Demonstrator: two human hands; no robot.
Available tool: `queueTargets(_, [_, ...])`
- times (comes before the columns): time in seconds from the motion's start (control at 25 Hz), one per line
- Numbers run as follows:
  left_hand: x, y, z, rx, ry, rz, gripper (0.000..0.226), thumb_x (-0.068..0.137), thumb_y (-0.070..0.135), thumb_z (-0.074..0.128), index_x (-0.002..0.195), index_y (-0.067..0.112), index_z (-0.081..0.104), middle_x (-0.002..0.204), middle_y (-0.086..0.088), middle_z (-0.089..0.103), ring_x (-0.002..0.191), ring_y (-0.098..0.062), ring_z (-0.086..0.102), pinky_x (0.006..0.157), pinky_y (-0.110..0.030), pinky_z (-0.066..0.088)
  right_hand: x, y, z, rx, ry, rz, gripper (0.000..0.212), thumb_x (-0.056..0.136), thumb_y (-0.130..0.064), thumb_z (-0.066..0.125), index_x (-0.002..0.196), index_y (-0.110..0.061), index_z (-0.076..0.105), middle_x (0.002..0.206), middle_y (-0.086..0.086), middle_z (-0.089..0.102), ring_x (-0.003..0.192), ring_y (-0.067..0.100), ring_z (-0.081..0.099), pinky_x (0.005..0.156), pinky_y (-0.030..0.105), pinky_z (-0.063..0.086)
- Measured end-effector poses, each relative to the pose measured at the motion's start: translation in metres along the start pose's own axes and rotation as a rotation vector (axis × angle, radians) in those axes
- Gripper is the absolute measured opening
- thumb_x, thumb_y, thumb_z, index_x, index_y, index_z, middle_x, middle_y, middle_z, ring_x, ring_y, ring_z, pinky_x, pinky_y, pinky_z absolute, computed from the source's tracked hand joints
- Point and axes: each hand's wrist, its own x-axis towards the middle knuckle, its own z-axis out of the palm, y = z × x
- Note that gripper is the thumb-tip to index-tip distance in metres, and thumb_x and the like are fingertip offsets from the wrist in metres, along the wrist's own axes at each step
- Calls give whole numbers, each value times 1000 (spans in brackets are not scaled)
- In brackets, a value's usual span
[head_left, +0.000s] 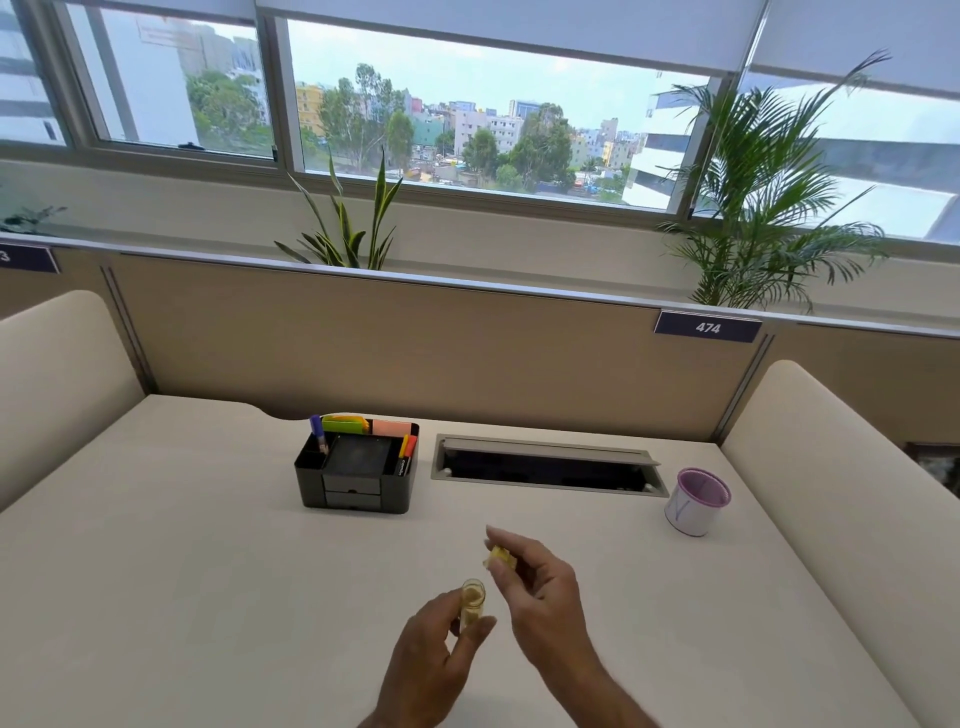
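Desk (208, 571): organizer (358, 473) and cup (696, 506) stand well apart from your hands.
Left hand (431, 660): curled round a vial (472, 600).
Right hand (540, 592): pinching a yellow cap (501, 557), just beside it.

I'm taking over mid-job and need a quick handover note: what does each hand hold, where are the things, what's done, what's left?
Left hand holds a small yellowish tube upright above the desk, its top open.
Right hand pinches the yellow cap just up and right of the tube's mouth, apart from it.
Done: the cap is off the tube.
Left: probably fit the cap onto the tube, or set both down; I cannot tell which.
The black organiser stands behind, untouched.
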Motion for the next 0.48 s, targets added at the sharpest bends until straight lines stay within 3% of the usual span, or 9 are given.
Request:
queueTargets(0.12, [-1, 5, -3, -5, 22, 42, 45, 84, 74, 46, 94, 35, 64, 78, 21, 64, 74, -12, 59, 66, -27, 53, -4, -3, 2, 35, 46, -20, 23, 84, -2, 78, 93, -23, 78, 94, -1, 78, 88, 17, 74, 80, 32, 62])
queueTargets(0.24, [-3, 8, -5, -5, 41, 69, 45, 84, 76, 45, 96, 38, 65, 74, 26, 62, 72, -10, 58, 63, -17, 47, -7, -6, 3, 73, 51, -31, 18, 76, -1, 84, 83, -16, 77, 96, -2, 78, 90, 22, 76, 81, 38, 64])
queueTargets(0.48, [-5, 4, -8, 38, 24, 106, 32, 86, 63, 50, 97, 36, 65, 75, 25, 61, 71, -10, 58, 62, -18, 47, -15, -5, 10, 73, 16, -62, 21, 76, 0, 84, 86, -16, 75, 97, 1, 79, 95, 21, 76, 85, 36, 63])
